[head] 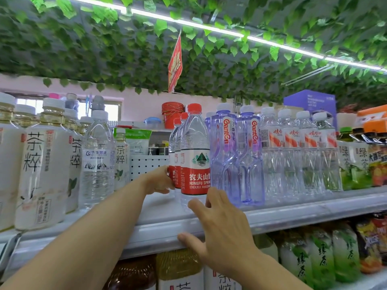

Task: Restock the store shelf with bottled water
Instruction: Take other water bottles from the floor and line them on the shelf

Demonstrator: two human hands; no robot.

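A red-capped water bottle (194,155) with a red label stands upright at the front of the upper shelf (293,214), leading a short row of matching bottles (175,155). The right hand (222,225) reaches up beneath it, fingers spread and relaxed, fingertips touching its clear base, thumb against the shelf lip. The left hand (160,181) curls around the label of a bottle behind the front one. Just right of the right fingertips stand pale purple bottles (236,155). To finish well, the front bottle probably needs a gentle nudge back, label facing forward, flush with its neighbours.
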